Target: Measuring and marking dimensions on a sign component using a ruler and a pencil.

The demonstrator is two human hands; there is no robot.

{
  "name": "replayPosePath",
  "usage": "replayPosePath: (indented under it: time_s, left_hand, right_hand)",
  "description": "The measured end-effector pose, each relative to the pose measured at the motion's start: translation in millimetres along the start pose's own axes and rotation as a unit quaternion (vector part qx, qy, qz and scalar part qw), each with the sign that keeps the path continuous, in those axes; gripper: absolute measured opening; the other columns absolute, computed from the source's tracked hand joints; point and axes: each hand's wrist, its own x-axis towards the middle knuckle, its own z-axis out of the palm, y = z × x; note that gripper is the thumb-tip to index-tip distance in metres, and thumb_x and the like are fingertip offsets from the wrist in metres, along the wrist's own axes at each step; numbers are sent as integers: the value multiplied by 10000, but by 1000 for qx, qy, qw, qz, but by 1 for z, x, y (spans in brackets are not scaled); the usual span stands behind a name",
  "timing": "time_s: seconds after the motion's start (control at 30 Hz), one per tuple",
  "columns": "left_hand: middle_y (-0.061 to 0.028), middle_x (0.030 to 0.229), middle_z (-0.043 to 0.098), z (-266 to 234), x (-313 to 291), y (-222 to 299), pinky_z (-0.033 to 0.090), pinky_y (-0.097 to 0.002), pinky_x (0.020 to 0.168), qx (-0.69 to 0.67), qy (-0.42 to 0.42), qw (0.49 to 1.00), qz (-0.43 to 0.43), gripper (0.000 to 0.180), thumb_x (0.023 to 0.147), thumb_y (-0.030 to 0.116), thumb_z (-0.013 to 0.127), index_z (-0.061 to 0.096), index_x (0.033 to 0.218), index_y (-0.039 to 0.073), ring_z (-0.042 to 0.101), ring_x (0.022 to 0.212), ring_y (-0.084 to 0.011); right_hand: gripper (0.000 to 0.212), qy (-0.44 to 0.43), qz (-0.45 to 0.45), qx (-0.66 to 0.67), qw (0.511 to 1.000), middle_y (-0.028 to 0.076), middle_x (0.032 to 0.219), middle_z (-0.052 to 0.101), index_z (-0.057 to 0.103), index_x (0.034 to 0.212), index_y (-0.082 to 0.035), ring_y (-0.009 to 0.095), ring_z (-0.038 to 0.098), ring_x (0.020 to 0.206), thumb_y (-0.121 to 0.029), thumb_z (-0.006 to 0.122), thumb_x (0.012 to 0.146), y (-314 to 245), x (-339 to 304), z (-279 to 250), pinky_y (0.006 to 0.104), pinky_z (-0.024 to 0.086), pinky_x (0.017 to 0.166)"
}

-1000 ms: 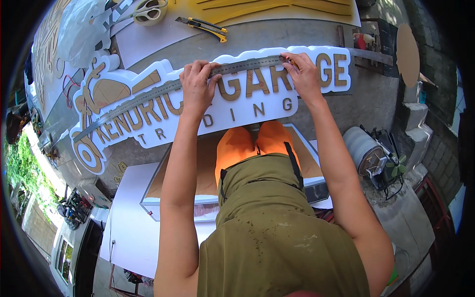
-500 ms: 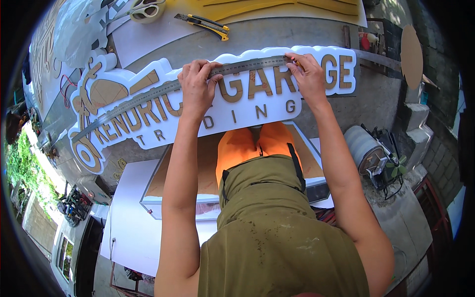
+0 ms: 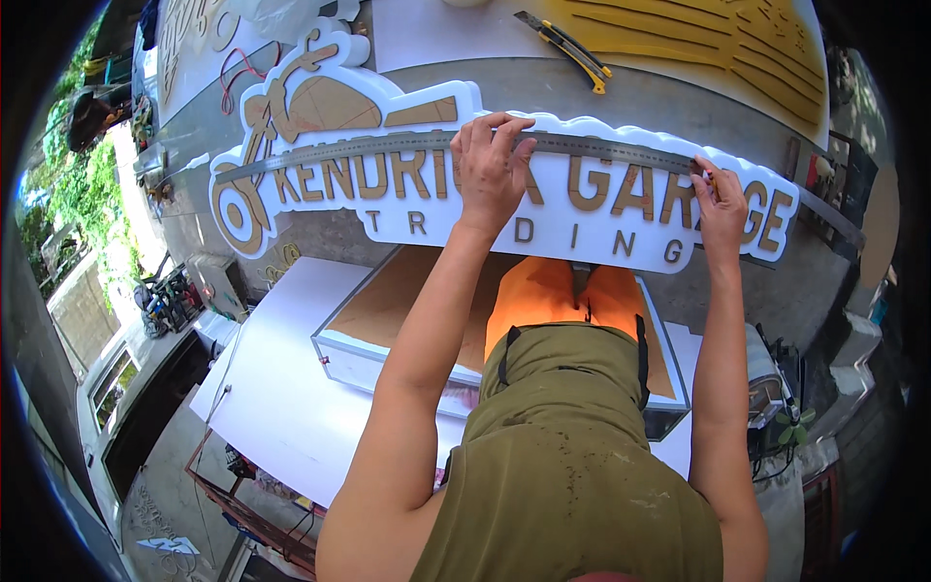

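Observation:
A large white sign board (image 3: 582, 242) with raised brown cardboard-coloured letters and a motorbike shape lies crosswise in front of me. Along the tops of its big letters runs a long steel ruler (image 3: 378, 145), from the motorbike's wheel to near the right part of the lettering. My left hand (image 3: 493, 175) grips the ruler about midway, fingers over the upper edge and thumb below. At the ruler's right end, my right hand (image 3: 720, 206) is closed in a pinch around a small reddish pencil-like thing (image 3: 709, 178), with a fingertip against the ruler. Most of that thing is hidden by the fingers.
Beyond the sign lies a yellow-and-black utility knife (image 3: 567, 50), beside a yellow sheet (image 3: 679, 44) with cut lines. A shallow glass-sided box (image 3: 364, 325) and a white sheet (image 3: 281, 388) are below the sign. A fan-like machine (image 3: 781, 407) stands right.
My view has turned and shifted left, so the sign sits further right and more level. Both hands remain at about the same places on the ruler.

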Motion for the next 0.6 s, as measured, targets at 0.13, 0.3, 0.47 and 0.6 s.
replayPosePath:
  time_s: [0.13,0.3,0.47,0.6]
  left_hand:
    - [-116,1254,542,-61,-28,-75,352,-457,1051,103,138,974,-146,381,934,213,700,593,1276,84,491,1217,-309]
    - [-220,1507,359,-132,-69,-171,258,-535,1180,173,148,922,-312,708,964,380,671,377,1505,31,338,1419,-389]
    - [-237,1637,225,-147,-72,-221,157,-547,1236,163,128,912,-355,929,934,592,637,279,1586,36,183,1529,-402]
    - [-216,1639,266,-138,-65,-234,136,-569,1230,217,125,901,-355,1003,906,669,625,288,1585,11,198,1533,-365]
  right_hand:
    - [325,3,-9,-3,1000,-6,929,593,730,1287,-157,97,530,778,-85,695,972,-2,-3,0,256,463,665]
    - [342,-3,-14,-31,999,-10,920,582,716,1312,-158,100,516,775,-97,696,976,-2,-4,6,270,441,666]
    - [341,-1,-9,-26,1000,-4,973,638,709,1322,-149,93,572,836,-101,686,986,3,-5,7,255,478,746]
    - [340,3,-15,-19,1000,-31,892,534,704,1322,-117,76,434,736,-96,692,982,8,-3,9,232,396,668]
